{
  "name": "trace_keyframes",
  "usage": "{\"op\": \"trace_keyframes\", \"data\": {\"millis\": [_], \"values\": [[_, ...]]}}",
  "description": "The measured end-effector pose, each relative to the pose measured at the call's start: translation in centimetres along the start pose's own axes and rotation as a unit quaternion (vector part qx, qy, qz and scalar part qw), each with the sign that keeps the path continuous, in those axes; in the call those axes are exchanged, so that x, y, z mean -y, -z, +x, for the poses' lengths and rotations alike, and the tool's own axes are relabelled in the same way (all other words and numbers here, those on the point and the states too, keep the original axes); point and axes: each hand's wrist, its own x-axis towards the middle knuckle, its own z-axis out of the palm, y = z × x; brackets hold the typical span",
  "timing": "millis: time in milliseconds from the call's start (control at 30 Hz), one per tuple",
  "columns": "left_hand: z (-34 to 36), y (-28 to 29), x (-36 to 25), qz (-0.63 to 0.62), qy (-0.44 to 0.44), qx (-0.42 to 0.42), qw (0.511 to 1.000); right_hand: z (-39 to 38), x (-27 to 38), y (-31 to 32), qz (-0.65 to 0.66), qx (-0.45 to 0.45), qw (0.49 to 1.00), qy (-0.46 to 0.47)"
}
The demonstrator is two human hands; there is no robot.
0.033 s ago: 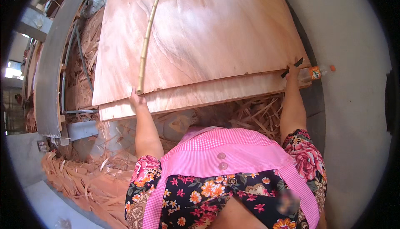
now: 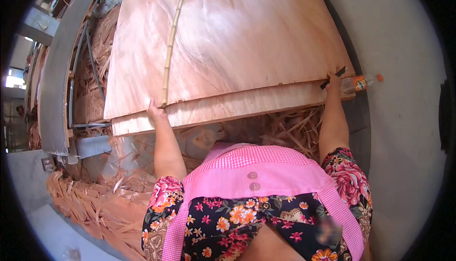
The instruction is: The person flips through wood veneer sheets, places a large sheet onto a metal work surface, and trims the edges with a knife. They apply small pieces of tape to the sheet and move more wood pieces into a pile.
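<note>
A wide, thin sheet of reddish wood veneer (image 2: 237, 38) lies over a paler wood board (image 2: 247, 100), whose near edge sticks out below it. My left hand (image 2: 156, 112) grips the sheet's near edge toward the left, thumb on top and the other fingers hidden underneath. A jointed bamboo stick (image 2: 169, 52) lies lengthwise on the sheet, its near end beside my left thumb. At the near right corner, my right hand (image 2: 334, 80) is closed around a flat black strip (image 2: 340, 71) and rests against the sheet's edge. The strip's exact kind is unclear.
A plastic bottle with an orange cap (image 2: 357, 83) lies just right of my right hand. A pale wall (image 2: 403, 118) runs along the right. Torn veneer scraps (image 2: 95, 209) cover the floor left and below. A long grey board (image 2: 59, 80) stands at left beside a metal frame (image 2: 95, 64).
The bamboo stick's near end has shifted slightly right. The veneer sheet has moved a little to the left at its left edge. Both hands stay nearly where they were.
</note>
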Motion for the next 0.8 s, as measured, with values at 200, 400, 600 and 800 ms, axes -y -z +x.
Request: {"op": "trace_keyframes", "data": {"millis": [200, 400, 600, 800], "values": [[-1.8, -1.7, 0.9, -0.063, 0.004, -0.029, 0.998, 4.6, -4.4, 3.3, 0.041, -0.043, 0.995, -0.074], [0.5, -6.2, 3.4, -0.012, -0.085, -0.045, 0.995, 13.3, -8.8, 5.6, 0.051, 0.049, 0.994, -0.078], [-8.7, -7.8, 9.0, 0.057, -0.073, -0.102, 0.990, 18.0, -8.6, 7.3, -0.359, -0.060, 0.927, 0.089], [-9.9, -7.3, 8.9, 0.023, -0.064, -0.076, 0.995, 20.0, 1.6, 18.8, -0.221, -0.227, 0.938, 0.142]]}}
